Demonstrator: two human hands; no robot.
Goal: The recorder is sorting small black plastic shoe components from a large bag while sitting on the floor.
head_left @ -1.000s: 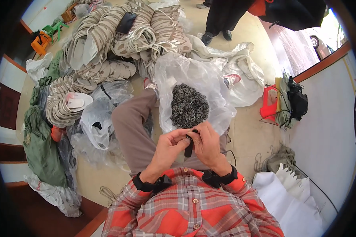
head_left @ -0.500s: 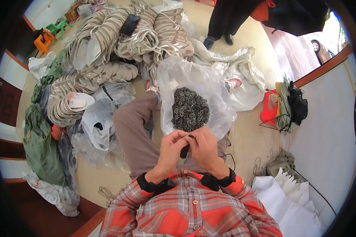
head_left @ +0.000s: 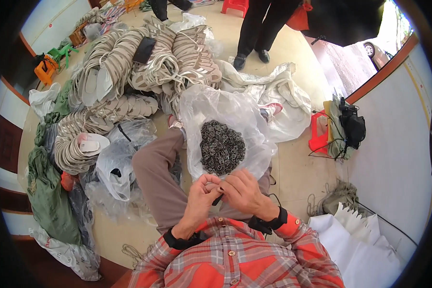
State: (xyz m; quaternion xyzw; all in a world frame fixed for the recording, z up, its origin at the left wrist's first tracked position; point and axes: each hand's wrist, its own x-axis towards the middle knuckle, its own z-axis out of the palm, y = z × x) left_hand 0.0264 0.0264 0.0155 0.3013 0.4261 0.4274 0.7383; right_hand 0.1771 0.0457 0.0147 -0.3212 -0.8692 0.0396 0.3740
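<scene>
My left hand (head_left: 202, 195) and my right hand (head_left: 245, 193) meet in front of my lap, fingertips pinched together. A short black strip (head_left: 217, 199) pokes out below the fingertips, between the two hands. My fingers cover most of it, so I cannot tell which exact part each hand grips. Just beyond my hands lies a heap of small dark metal buckles (head_left: 222, 147), spread in an open clear plastic bag (head_left: 197, 103) between my legs.
Stacks of beige shoe uppers (head_left: 115, 60) fill the floor at the far left, with a dark flat object (head_left: 144, 50) on top. Plastic bags (head_left: 117, 165) lie left of my leg. A red stool (head_left: 318, 134) stands right. A person in dark trousers (head_left: 261, 29) stands beyond.
The view has shifted, so the bag and buckles appear lower and further left. My hands stay together at the black strip, which shows less now. Another person's legs have come in at the top.
</scene>
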